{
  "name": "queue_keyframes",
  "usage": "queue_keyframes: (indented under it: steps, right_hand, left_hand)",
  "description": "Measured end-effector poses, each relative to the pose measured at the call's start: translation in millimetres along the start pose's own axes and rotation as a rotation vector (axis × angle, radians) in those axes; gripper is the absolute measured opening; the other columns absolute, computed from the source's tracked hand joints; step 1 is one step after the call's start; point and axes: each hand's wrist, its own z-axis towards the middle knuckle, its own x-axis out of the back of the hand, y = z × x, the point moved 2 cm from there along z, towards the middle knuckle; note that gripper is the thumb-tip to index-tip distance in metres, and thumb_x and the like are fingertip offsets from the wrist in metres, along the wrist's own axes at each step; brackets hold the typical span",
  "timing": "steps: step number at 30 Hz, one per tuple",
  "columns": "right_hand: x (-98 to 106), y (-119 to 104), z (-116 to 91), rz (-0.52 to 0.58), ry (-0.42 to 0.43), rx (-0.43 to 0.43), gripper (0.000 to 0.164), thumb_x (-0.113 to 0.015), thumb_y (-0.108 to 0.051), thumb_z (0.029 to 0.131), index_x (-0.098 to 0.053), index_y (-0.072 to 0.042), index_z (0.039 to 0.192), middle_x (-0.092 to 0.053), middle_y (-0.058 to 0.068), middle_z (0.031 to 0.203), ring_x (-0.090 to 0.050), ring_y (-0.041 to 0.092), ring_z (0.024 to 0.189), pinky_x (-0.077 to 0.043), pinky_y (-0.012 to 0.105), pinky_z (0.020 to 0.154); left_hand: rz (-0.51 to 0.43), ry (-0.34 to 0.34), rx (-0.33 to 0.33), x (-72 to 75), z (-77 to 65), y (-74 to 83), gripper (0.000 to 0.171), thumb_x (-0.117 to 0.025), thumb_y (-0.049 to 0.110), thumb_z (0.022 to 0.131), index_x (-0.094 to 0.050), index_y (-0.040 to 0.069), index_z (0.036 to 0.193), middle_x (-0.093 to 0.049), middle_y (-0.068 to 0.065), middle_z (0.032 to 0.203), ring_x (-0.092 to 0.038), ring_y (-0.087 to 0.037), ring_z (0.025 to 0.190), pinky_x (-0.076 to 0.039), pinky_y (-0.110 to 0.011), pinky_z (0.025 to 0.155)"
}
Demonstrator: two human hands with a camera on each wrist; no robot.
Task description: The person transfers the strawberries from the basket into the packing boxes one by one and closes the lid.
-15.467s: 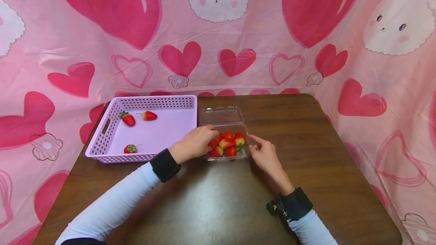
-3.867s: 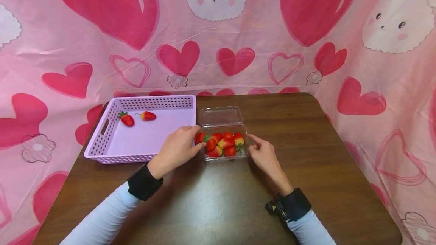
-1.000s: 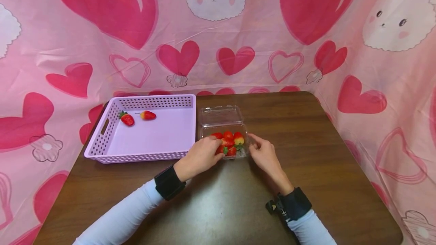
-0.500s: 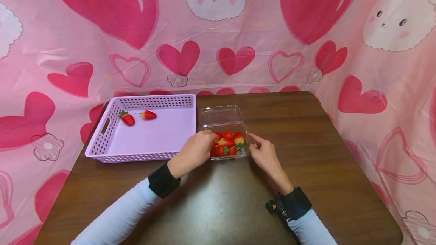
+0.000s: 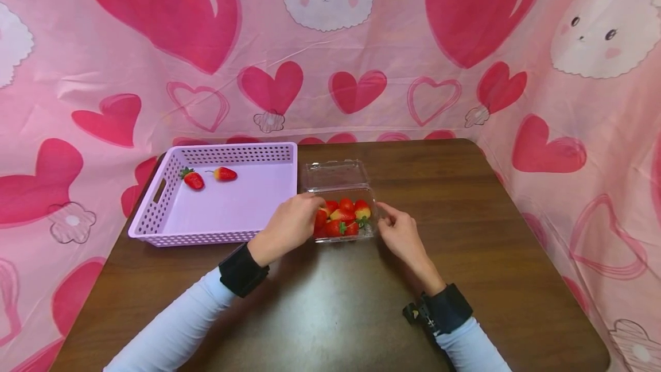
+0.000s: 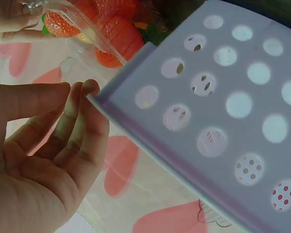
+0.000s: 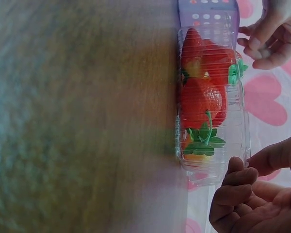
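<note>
An open clear plastic clamshell container (image 5: 343,189) holds several strawberries (image 5: 343,216), its hinged lid lying back behind it. My left hand (image 5: 289,225) hovers at the container's left side, beside the lavender basket (image 5: 237,205). In the left wrist view, nothing sits between the thumb and loosely bent fingers of that left hand (image 6: 53,150), which are close to the basket's rim. My right hand (image 5: 405,240) pinches the container's right edge between thumb and fingers, seen closer in the right wrist view. Two strawberries, one leafy (image 5: 193,180) and one with a bare stem (image 5: 225,174), lie in the basket.
The basket and container stand side by side on a dark wooden table (image 5: 496,245). A pink heart-patterned cloth (image 5: 403,45) hangs behind the table and along its sides. Low perforated walls surround the basket.
A strawberry left the basket's near side and was let go at the container's front. My left hand then drew back leftward, empty. My right hand stays at the container's edge.
</note>
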Motion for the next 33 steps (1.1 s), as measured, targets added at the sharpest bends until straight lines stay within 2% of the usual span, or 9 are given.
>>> queue_keyframes:
  steps: [8,16,24,33]
  right_hand:
    - [0.0,-0.4,0.0,-0.002,-0.001,-0.001,0.047,-0.056,-0.006,0.098,-0.062,-0.005,0.145,-0.052,0.005,0.075,-0.046,0.020,0.063,-0.040,0.031,0.057]
    - [-0.3,-0.9,-0.8,0.011,-0.008,-0.012,0.047,-0.056,-0.006,0.099,-0.061,-0.005,0.146,-0.052,0.006,0.075,-0.046,0.021,0.062,-0.040,0.031,0.057]
    - [-0.6,-1.6,-1.6,0.019,-0.014,-0.015,0.047,-0.056,-0.006,0.100,-0.061,-0.005,0.146,-0.052,0.006,0.076,-0.047,0.022,0.063,-0.041,0.031,0.057]
    - [-1.1,-0.6,-1.6,0.025,-0.017,-0.027,0.047,-0.056,-0.006,0.100,-0.060,-0.005,0.147,-0.052,0.007,0.076,-0.047,0.022,0.063,-0.041,0.031,0.057]
  left_hand:
    - [0.018,0.050,0.005,7.3,0.5,-7.7,0.024,-0.078,0.005,0.092,-0.078,0.001,0.115,-0.073,-0.013,0.099,-0.071,-0.029,0.088,-0.061,-0.043,0.079]
    - [0.029,0.110,0.000,15.5,-0.6,-17.7,0.021,-0.074,0.002,0.093,-0.077,0.000,0.114,-0.072,-0.013,0.099,-0.070,-0.030,0.088,-0.061,-0.044,0.078]
    - [-0.013,0.109,0.061,28.1,0.2,-28.6,0.022,-0.076,0.008,0.094,-0.078,0.001,0.115,-0.074,-0.014,0.102,-0.071,-0.031,0.093,-0.060,-0.046,0.085]
    - [0.024,0.142,0.080,34.7,-0.1,-40.6,0.021,-0.070,0.005,0.096,-0.077,0.001,0.115,-0.073,-0.016,0.106,-0.071,-0.037,0.098,-0.059,-0.052,0.086]
